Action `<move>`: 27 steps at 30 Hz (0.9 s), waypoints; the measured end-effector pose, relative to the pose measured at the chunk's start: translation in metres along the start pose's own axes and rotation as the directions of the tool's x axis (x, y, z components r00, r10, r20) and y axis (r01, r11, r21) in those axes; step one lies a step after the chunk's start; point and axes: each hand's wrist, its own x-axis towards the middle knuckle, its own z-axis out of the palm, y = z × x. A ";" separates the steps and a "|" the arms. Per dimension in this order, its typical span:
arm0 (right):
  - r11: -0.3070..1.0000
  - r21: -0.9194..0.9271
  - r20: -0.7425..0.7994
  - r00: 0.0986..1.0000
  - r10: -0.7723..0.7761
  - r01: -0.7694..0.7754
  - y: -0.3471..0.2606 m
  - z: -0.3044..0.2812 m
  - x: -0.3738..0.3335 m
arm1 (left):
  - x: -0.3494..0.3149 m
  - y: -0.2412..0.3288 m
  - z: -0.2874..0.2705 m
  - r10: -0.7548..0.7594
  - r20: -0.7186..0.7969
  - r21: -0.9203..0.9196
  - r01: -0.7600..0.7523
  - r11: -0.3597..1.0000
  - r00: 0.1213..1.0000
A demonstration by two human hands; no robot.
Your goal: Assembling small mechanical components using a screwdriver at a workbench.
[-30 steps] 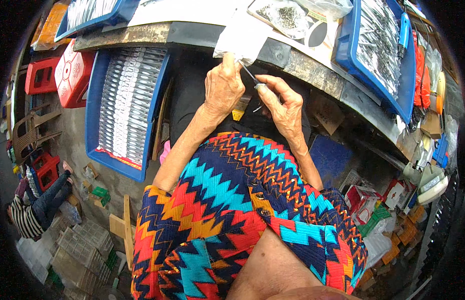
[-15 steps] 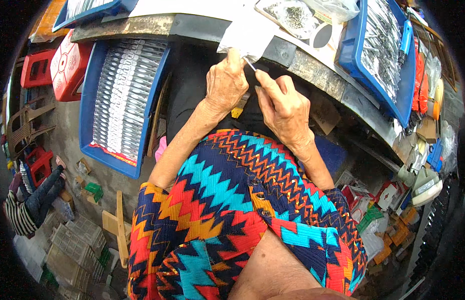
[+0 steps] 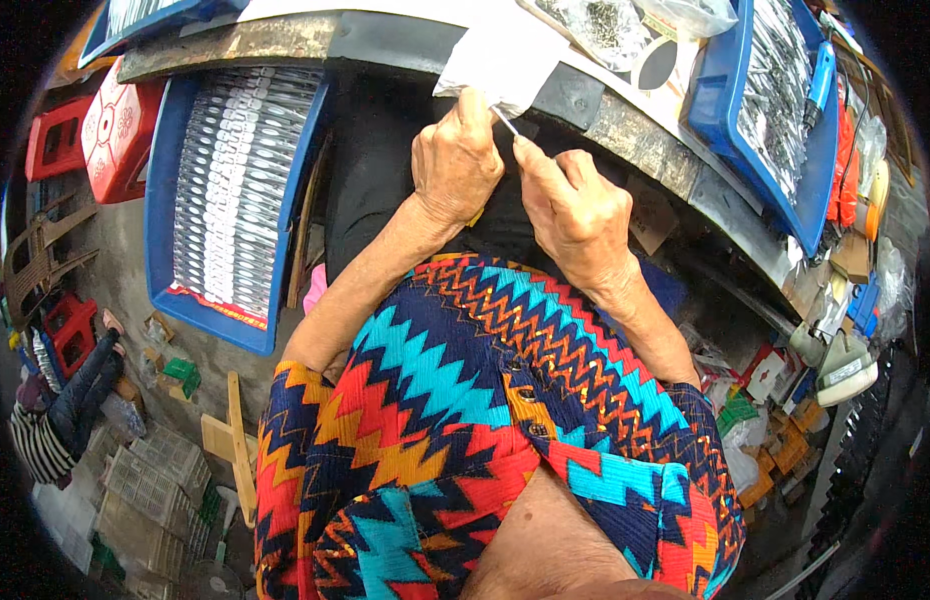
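Note:
A thin silvery metal rod [image 3: 505,121] spans the small gap between my two hands, at the near edge of the workbench. My left hand [image 3: 455,165] is closed in a pinch, its fingertips at the rod's far end and against a white sheet [image 3: 500,65] that hangs over the bench edge. With thumb and curled fingers, my right hand [image 3: 582,215] grips the rod's near end; the part inside this hand is hidden. I cannot make out what kind of piece the rod belongs to.
Left of my knees stands a blue tray [image 3: 159,235] of neatly lined-up metal pieces with oval ends. Another blue tray [image 3: 720,115], full of loose metal pieces, sits on the bench at right. Red stools [image 3: 118,130] and baskets [image 3: 155,475] stand at left; a person [image 3: 55,430] is beyond.
The view has shifted slightly. My right hand sits a little farther right, and more of the white sheet shows above my left hand. Both hands keep their grip.

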 end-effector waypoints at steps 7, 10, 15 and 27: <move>0.909 0.357 0.052 0.976 0.212 -0.217 0.000 0.002 0.012 | 0.003 -0.006 0.003 0.009 -0.033 0.032 -0.008 0.999 0.999; 0.376 0.664 0.442 0.745 0.500 -0.647 -0.004 -0.016 0.021 | 0.004 -0.003 0.004 0.013 -0.048 0.045 -0.011 0.999 0.999; 0.053 0.766 0.540 0.684 0.490 -0.641 -0.002 -0.020 0.017 | 0.005 0.000 0.000 0.071 -0.075 0.143 -0.060 0.988 0.995; 0.384 0.749 0.385 0.826 0.412 -0.540 0.011 0.017 -0.029 | -0.001 0.005 -0.009 -0.048 0.063 -0.051 0.051 0.997 0.997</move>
